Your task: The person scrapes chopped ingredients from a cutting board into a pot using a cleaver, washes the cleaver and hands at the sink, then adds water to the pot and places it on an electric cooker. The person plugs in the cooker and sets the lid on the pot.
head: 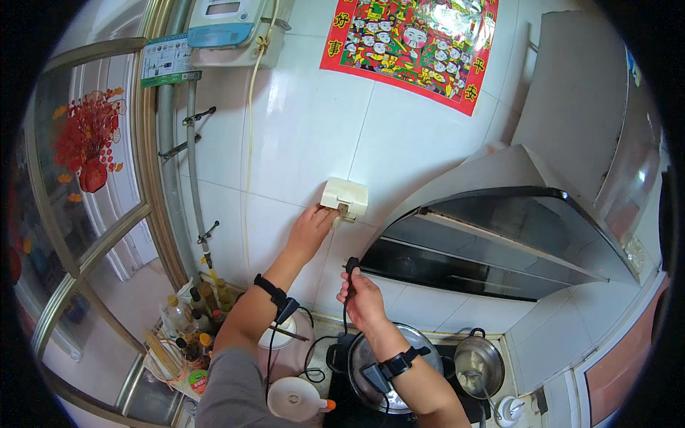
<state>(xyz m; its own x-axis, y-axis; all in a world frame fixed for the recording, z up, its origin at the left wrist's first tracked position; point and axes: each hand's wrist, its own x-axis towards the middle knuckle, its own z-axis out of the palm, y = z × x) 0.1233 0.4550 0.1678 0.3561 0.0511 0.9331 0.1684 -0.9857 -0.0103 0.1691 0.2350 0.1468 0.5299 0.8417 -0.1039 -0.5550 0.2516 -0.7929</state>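
My left hand [312,229] reaches up to a cream wall socket box [345,196] on the white tiles. Its fingertips touch the lower left edge of the box, and the thumb is mostly hidden, so the grip is unclear. Below and to the right, my right hand [365,300] grips a black power plug [351,264] between thumb and fingers. Its prongs point left, apart from the socket. A black cord [347,310] hangs from the plug down behind the cookware. Both wrists wear black straps with small devices.
A range hood [481,241] juts out at right. Below stand a lidded pot [396,342], a small steel pot [479,369] with a ladle, and a white jug [293,398] with an orange spout. Several bottles [195,321] crowd the left; grey pipes [170,160] climb the wall.
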